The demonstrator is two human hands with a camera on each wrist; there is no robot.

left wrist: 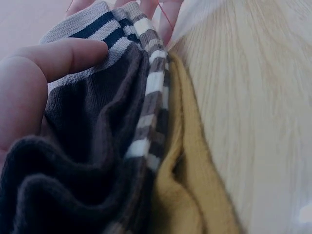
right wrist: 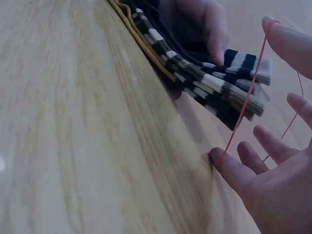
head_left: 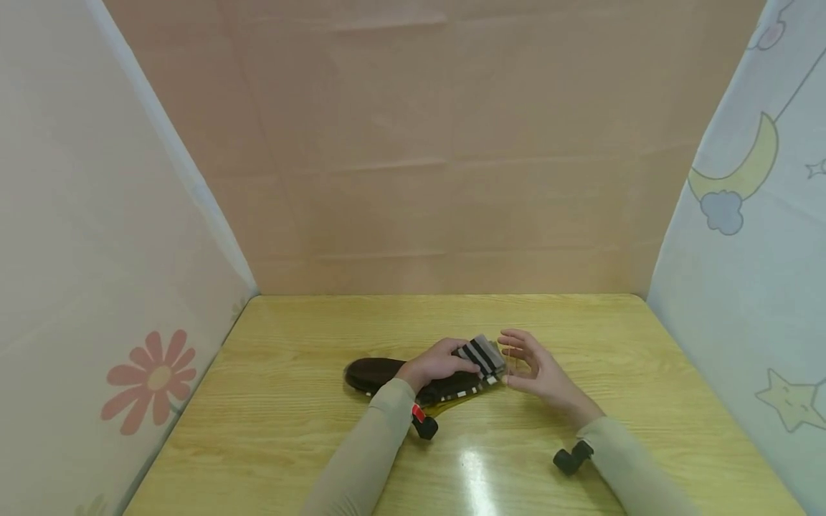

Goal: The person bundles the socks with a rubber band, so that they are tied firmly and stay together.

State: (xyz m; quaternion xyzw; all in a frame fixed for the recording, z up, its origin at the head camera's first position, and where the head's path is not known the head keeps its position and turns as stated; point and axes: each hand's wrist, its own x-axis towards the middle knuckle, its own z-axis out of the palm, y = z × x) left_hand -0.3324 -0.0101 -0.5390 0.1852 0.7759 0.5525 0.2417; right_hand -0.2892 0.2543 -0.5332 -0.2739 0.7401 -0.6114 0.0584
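A bundle of layered socks [head_left: 383, 367] lies at mid-table, dark ones on top with grey-and-black striped cuffs [head_left: 482, 354]. Brown-and-white patterned socks [left wrist: 154, 83] and a mustard sock [left wrist: 197, 180] show beneath them. My left hand [head_left: 435, 364] grips the bundle near the cuffs, thumb on top, and the cuff end is raised off the table in the right wrist view. Just right of the cuffs, my right hand [head_left: 538, 369] has its fingers and thumb spread apart. A thin red rubber band [right wrist: 247, 92] is stretched over those fingers, facing the cuff ends.
The wooden table [head_left: 290, 444] carries the socks. A plain tan backdrop [head_left: 445, 215] rises behind it, with patterned cloth walls on the left [head_left: 84, 251] and right [head_left: 742, 301]. Small black cameras [head_left: 424, 426] are strapped at both wrists.
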